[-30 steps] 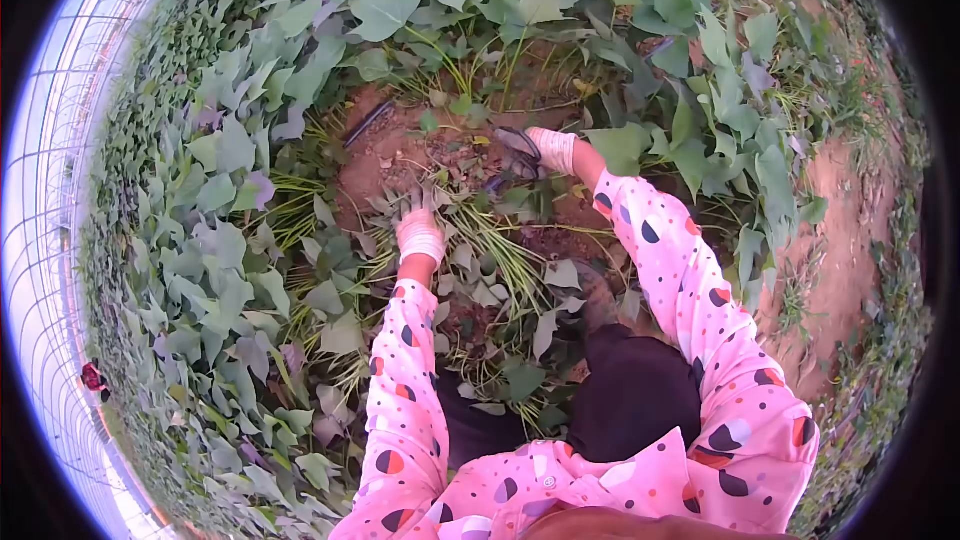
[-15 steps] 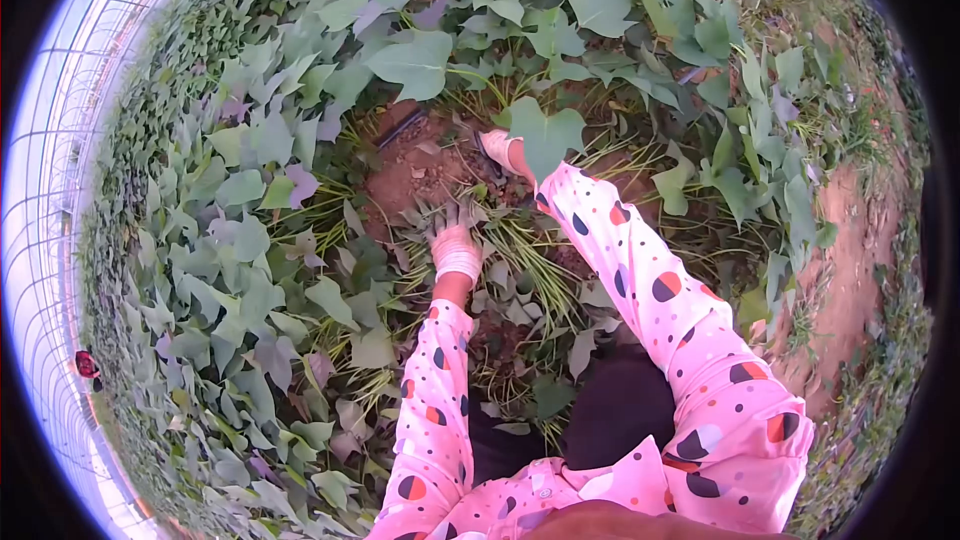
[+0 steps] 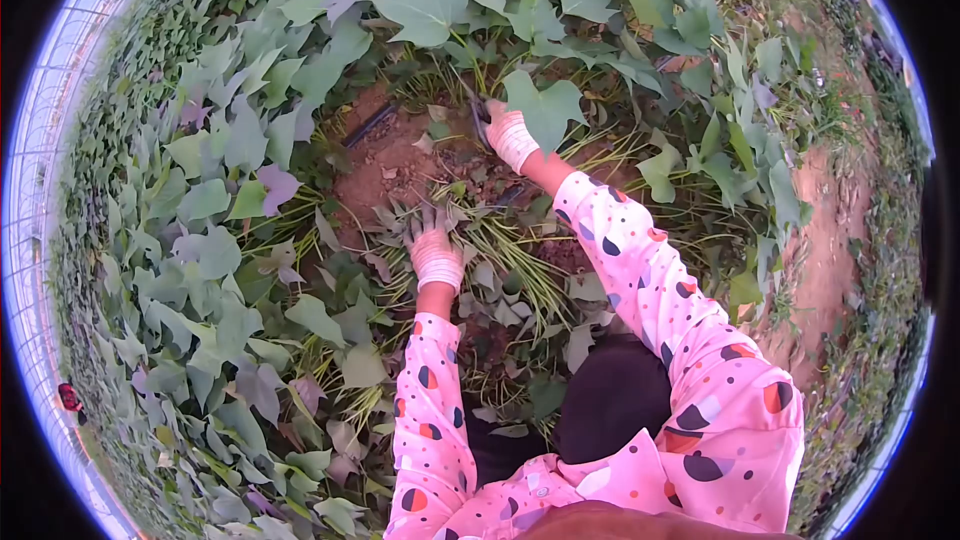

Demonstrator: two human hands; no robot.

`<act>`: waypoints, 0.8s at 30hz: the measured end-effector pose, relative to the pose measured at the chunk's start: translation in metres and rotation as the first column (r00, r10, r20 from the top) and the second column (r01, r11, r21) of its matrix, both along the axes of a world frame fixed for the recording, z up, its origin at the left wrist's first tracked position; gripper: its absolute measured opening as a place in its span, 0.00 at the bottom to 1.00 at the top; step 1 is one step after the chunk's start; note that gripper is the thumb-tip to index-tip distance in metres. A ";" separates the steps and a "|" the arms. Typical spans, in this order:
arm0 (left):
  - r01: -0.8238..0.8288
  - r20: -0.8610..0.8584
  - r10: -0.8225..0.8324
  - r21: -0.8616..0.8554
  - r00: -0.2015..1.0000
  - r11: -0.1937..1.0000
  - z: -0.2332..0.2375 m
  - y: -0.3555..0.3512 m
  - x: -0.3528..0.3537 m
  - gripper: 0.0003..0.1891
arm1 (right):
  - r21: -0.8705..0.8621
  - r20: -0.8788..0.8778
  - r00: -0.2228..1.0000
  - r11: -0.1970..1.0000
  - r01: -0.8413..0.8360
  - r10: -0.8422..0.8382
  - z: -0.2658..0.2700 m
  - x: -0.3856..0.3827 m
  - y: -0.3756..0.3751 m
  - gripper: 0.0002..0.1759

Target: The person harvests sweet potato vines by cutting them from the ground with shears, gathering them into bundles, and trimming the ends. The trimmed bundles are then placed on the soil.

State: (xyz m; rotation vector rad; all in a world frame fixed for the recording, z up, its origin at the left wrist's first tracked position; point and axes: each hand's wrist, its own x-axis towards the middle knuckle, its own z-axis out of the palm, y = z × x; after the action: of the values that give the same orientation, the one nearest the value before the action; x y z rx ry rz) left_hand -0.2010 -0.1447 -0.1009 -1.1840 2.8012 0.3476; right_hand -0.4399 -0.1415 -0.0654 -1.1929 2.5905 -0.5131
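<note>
Our right hand (image 3: 510, 137) is closed around the shears (image 3: 478, 112), far in the soil patch (image 3: 390, 170), beside a big leaf (image 3: 545, 110). Our left hand (image 3: 436, 255) lies on the cut vines (image 3: 505, 255) nearer us; we cannot tell whether it grips them. With the leaves hiding the blades, we might nick the black hose (image 3: 368, 123).

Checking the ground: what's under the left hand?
The left hand rests on a bundle of limp leaves and green stems. The soil directly beneath is covered; bare reddish soil shows only beyond it.
</note>
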 end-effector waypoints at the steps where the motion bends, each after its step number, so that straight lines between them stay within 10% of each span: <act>1: 0.011 -0.009 -0.011 0.001 1.000 1.000 -0.002 0.000 0.000 0.43 | 0.008 -0.030 0.999 1.000 -0.022 0.022 -0.017 -0.012 -0.002 0.14; 7: -0.010 -0.065 0.011 0.020 0.998 1.000 -0.011 -0.001 0.003 0.41 | 0.138 -0.138 0.989 0.990 -0.025 0.045 -0.019 -0.027 0.001 0.11; 9: 0.012 -0.320 0.004 0.048 0.947 0.999 -0.021 0.000 0.012 0.36 | 0.191 -0.050 0.993 0.977 -0.093 0.105 -0.006 -0.029 0.009 0.12; 13: 0.030 -0.740 0.476 0.554 0.475 0.832 0.019 0.026 0.018 0.19 | -0.067 0.069 0.994 0.994 -0.084 0.088 0.073 -0.005 0.067 0.17; 16: -0.063 -0.727 0.546 0.576 0.416 0.815 0.081 0.055 0.025 0.18 | -0.216 0.129 0.974 0.964 -0.156 0.187 0.142 0.020 0.131 0.18; 19: 0.190 -0.632 0.774 0.763 0.021 0.618 0.183 0.120 0.000 0.19 | -0.248 0.149 0.939 0.931 -0.269 0.311 0.196 0.064 0.196 0.18; 23: 0.182 -0.813 0.580 0.580 0.059 0.794 0.201 0.157 -0.010 0.19 | -0.418 0.300 0.879 0.879 -0.227 0.370 0.217 0.112 0.243 0.17; 24: -0.044 -0.919 0.214 0.211 0.330 0.976 0.222 0.171 -0.009 0.18 | -0.484 0.376 0.842 0.857 -0.177 0.386 0.226 0.117 0.252 0.17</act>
State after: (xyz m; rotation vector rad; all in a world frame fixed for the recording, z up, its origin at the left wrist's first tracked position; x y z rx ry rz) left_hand -0.2098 0.0268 0.1215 -1.4902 3.3991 1.7989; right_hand -0.3232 0.1109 0.1609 -1.3560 1.8943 -1.1883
